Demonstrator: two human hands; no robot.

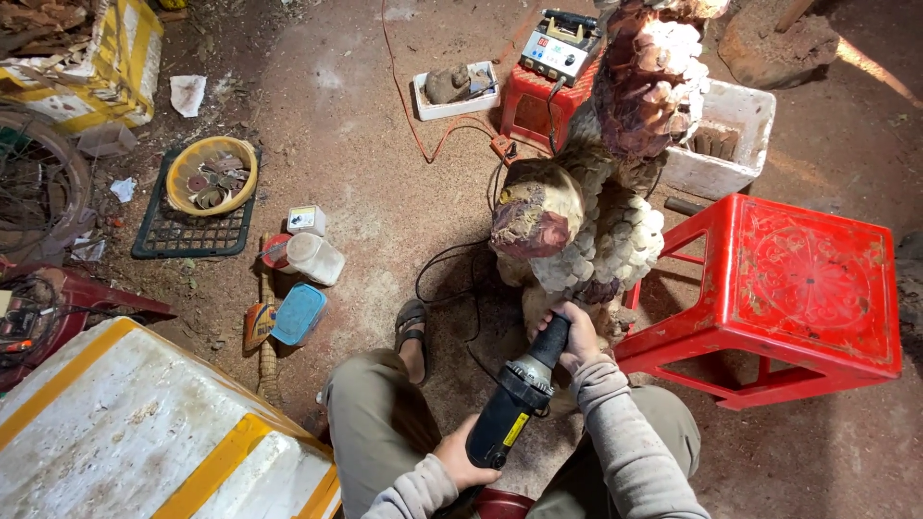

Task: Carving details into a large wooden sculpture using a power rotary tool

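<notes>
We see a person sitting low on the dirt floor, holding a black power grinder (pixel 514 399) with both hands. The left hand (pixel 463 461) is closed around the back end of the tool. The right hand (pixel 577 336) is wrapped tight around the front of it, right up against the bottom of a big carved wooden statue (pixel 586 221). A red plastic stool (pixel 798 288) stands just beside the statue. A yellow bowl (pixel 212 175) lies well away from the statue, on a black tray (pixel 183 235)
</notes>
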